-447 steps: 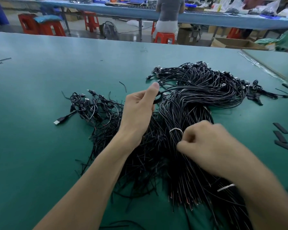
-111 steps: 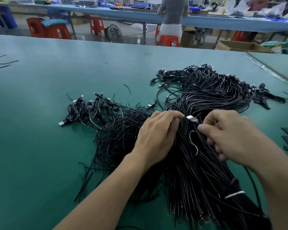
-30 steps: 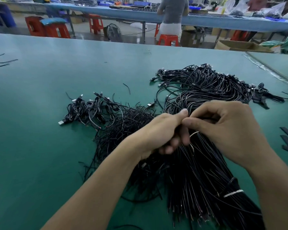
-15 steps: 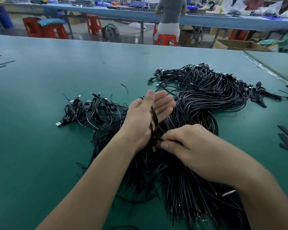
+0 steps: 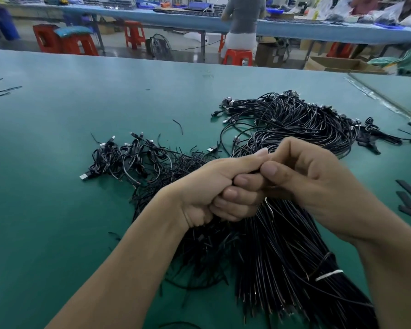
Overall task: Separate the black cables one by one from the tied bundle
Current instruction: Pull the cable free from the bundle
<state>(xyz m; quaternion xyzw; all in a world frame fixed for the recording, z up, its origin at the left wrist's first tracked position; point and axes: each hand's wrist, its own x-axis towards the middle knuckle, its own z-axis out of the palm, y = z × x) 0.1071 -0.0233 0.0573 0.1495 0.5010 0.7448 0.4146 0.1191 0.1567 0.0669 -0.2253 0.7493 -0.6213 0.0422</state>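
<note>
Head view, hands: left hand [image 5: 214, 193] and right hand [image 5: 318, 184] pressed together, fingertips touching, raised just above the middle of the tied bundle [image 5: 282, 245].
Left fingers: curled tight into a fist, thumb laid along the top; a cable probably pinched inside, but hidden by the knuckles, so cannot tell.
Right fingers: thumb and forefinger pinched shut against the left thumb tip; held thing hidden, cannot tell what.
Tied bundle: thick black sheaf running from under the hands toward the near right; white tie [image 5: 329, 274] round it near the right forearm; plug ends fanned out at far right.
Loose cables: smaller tangled heap [image 5: 128, 160] to the left, apart from the bundle, plugs showing.
Table: green top [image 5: 57, 233], black strips [image 5: 408, 198] at right edge.
Background: a person seated on a red stool [image 5: 237, 57] at a far bench.
Step in hand: likely picking out a single cable at the hands' meeting point.
Next move calls for: firm pinch on one strand, other hand steadying the sheaf, slow straight pull toward the left heap; snagging on neighbours the likely trouble.
</note>
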